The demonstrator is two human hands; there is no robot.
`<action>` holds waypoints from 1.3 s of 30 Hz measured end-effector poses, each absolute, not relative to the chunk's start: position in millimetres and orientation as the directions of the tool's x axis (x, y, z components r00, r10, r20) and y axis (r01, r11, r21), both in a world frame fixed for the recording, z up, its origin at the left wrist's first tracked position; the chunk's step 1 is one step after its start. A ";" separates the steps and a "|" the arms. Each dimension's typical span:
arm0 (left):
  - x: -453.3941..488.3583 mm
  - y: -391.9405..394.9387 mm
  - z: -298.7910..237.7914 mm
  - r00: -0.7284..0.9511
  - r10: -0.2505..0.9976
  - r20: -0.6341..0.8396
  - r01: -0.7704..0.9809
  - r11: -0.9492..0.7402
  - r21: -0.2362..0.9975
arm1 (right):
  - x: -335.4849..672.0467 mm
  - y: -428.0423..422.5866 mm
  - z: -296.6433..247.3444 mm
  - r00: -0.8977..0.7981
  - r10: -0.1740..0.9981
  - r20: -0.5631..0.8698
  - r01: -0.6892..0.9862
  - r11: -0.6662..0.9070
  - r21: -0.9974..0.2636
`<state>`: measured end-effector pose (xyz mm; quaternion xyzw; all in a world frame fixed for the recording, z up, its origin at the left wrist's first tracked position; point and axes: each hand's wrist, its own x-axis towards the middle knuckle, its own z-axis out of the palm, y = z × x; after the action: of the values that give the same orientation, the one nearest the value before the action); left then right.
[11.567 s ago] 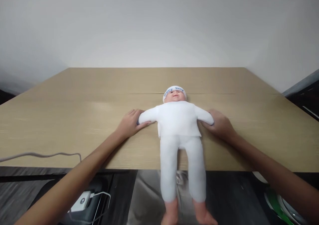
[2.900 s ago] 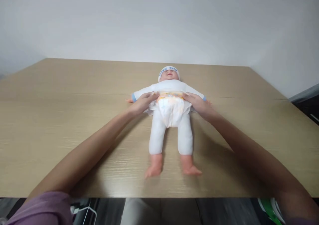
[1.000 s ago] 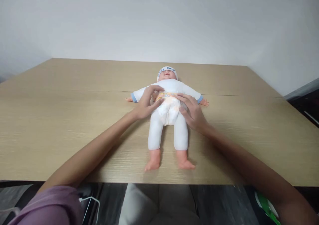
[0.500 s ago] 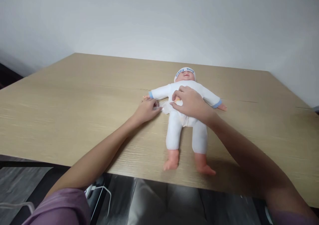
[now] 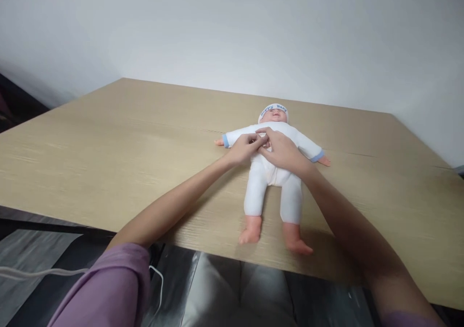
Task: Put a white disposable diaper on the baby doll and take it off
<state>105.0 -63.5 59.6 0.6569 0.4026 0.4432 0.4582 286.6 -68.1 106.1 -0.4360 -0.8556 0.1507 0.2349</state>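
A baby doll [image 5: 255, 199] in a white suit with blue cuffs lies on its back, feet toward me. Around its hips is a white diaper [image 5: 274, 176], its upper front largely covered by my hands. My left hand [image 5: 242, 149] is closed at the waist, fingertips pinching the diaper's side tab against the front. From the other side my right hand [image 5: 284, 150] rests on the belly, its curled thumb and fingers gripping the diaper's front edge. The fingertips of both hands meet there, and the tab between them is mostly hidden.
The doll lies on a wide wooden table [image 5: 108, 148], fairly near its front edge. Behind it rises a plain pale wall [image 5: 232, 32]. Below the front edge, a white cable [image 5: 161, 288] hangs near my left sleeve [image 5: 108, 286].
My left hand has moved right and inward from beside the doll's hip to its belly, bringing the diaper's side tab over the front. My right hand stays on the belly.
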 end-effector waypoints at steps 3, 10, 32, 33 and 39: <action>111.0 -65.2 46.1 0.196 0.924 0.328 0.088 -0.350 0.933 | 290.2 -61.2 101.5 -0.488 0.834 0.257 0.664 0.546 -0.510; 102.6 -54.6 13.2 0.081 0.914 0.398 0.162 -0.406 0.899 | 295.4 -57.2 100.5 -0.459 0.854 0.245 0.623 0.506 -0.597; 105.1 -183.5 57.6 0.513 0.736 0.441 0.443 -0.668 0.598 | 342.2 -168.4 88.9 -0.458 0.772 0.440 0.446 0.628 -0.638; 105.0 -190.8 54.1 0.552 0.736 0.391 0.460 -0.660 0.593 | 350.7 -181.5 82.9 -0.497 0.792 0.354 0.475 0.590 -0.653; 111.8 -184.3 39.0 0.408 0.858 0.311 0.565 -0.505 0.653 | 378.3 -188.8 53.4 -0.405 0.867 0.291 0.702 0.498 -0.509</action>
<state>111.8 -184.3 39.0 0.8066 0.4410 0.3190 0.2304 378.3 -188.8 53.4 -0.4763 -0.8236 0.1550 0.2661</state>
